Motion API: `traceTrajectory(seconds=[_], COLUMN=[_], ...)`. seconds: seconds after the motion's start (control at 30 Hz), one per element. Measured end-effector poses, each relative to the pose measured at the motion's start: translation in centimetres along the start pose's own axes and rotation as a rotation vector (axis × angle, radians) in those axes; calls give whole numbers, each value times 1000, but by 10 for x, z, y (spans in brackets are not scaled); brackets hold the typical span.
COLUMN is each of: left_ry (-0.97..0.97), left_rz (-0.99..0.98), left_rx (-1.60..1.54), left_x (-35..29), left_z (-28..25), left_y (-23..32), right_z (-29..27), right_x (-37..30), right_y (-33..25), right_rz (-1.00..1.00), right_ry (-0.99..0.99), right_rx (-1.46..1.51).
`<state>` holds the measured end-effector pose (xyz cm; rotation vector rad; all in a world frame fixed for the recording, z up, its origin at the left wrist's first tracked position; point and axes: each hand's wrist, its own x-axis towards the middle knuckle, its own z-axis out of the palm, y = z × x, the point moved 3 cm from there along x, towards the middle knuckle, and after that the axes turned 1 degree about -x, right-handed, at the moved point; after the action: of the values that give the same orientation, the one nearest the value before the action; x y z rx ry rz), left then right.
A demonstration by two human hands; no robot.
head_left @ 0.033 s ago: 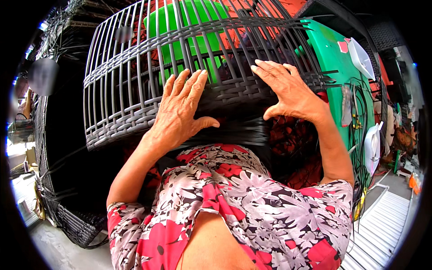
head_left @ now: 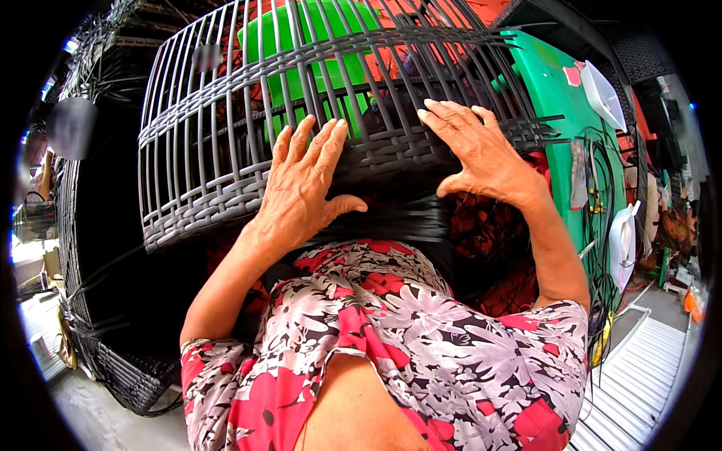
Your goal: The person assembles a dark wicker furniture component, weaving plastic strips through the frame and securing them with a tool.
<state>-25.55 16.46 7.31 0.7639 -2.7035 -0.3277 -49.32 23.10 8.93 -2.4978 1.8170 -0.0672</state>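
A dark grey woven basket frame fills the space in front of me, with upright strands and plaited bands along its middle and near edge. My left hand is at the near band, fingers stretched out and thumb pointing right. On the other side of the band's middle is my right hand, its fingers extended and thumb apart. Neither hand holds anything; whether the fingertips touch the weave I cannot tell. A bundle of black flat strands lies across my lap below the frame.
Behind the frame stands a bright green plastic chair or container. A green panel with white trays and hanging black strands is at my right. Dark woven pieces stack up at my left. White slatted flooring lies at lower right.
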Motion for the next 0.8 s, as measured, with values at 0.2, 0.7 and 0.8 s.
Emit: traceTrajectory(seconds=[0.2,0.7,0.8], left_ry=[90,197,244], left_rz=[-25,-185,-185], left_rx=[86,216,233], left_x=[-16,-92,-100], left_z=[24,-3,-1], left_y=[0,-30,-32], right_z=[24,29,30], right_x=[-4,30,34], right_y=[-6,-110,-113], right_rz=[-23,-125,-163], right_ry=[161,336,358], right_rx=[29,130,137])
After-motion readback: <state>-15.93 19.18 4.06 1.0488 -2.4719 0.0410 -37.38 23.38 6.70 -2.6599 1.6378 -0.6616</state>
